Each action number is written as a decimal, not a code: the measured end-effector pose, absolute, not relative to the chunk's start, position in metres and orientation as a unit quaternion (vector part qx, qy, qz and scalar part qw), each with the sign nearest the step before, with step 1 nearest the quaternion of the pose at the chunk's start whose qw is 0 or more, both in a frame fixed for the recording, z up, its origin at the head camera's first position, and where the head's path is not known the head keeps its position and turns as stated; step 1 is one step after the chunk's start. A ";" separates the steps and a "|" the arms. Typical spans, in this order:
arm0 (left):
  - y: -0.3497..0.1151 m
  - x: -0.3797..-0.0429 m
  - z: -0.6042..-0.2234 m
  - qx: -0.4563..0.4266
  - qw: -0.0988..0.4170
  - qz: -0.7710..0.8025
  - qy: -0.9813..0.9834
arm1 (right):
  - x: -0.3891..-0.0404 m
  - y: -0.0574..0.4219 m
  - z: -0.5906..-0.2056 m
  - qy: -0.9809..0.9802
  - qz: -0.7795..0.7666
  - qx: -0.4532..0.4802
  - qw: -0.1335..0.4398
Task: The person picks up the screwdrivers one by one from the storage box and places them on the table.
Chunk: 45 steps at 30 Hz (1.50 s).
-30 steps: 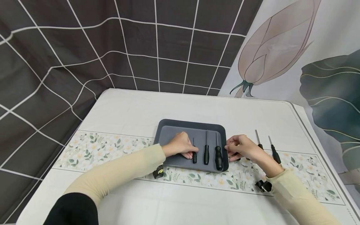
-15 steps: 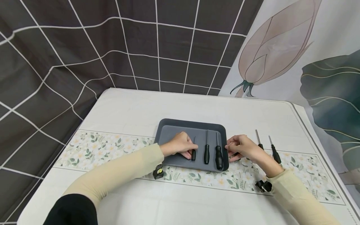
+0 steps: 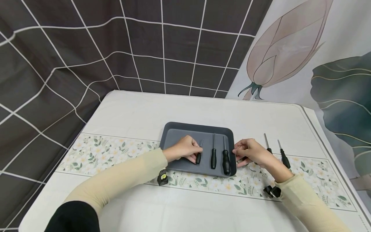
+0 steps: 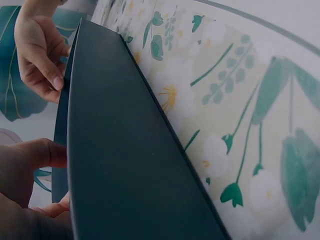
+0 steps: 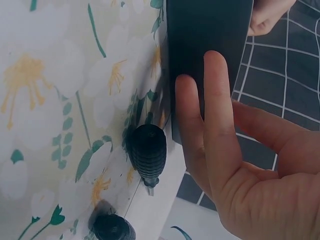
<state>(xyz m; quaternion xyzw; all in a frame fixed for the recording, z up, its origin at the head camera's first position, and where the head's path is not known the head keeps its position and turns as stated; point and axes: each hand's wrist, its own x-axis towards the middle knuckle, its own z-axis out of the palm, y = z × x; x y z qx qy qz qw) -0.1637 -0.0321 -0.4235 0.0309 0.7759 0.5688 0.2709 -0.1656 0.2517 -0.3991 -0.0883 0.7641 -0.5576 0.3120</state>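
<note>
My left hand (image 3: 186,149) pinches the handle of a small black screwdriver (image 3: 198,158) inside the grey tray (image 3: 175,135); its thin shaft tilts slightly right. To its right in the tray lie a slim black-handled screwdriver (image 3: 213,158) and a thicker one (image 3: 226,163), shafts pointing away from me. My right hand (image 3: 250,151) holds the tray's right edge. In the right wrist view, two fingers (image 5: 217,90) lie against the outer tray wall (image 5: 207,27), with the thumb partly hidden behind them. The left wrist view has the tray's near wall (image 4: 115,130) hiding the screwdrivers.
Right of the tray, on the flowered strip of the white tablecloth (image 3: 203,199), more screwdrivers lie partly behind my right hand and forearm. One (image 3: 285,160) shows fully, another (image 3: 268,145) only in part. A dark gridded curtain (image 3: 145,42) hangs behind the table.
My left hand has shifted the small screwdriver slightly left within the tray, and its shaft now leans more to the right. My right hand stays at the tray's edge.
</note>
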 end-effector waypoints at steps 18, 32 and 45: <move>-0.041 -0.171 -0.424 -0.017 0.307 0.622 0.720 | -0.166 0.253 -0.402 0.753 -0.574 -0.066 0.315; -0.055 -0.176 -0.421 -0.025 0.347 0.671 0.655 | -0.165 0.253 -0.402 0.747 -0.578 -0.068 0.320; -0.075 -0.174 -0.413 -0.008 0.352 0.680 0.643 | -0.165 0.255 -0.401 0.746 -0.578 -0.070 0.323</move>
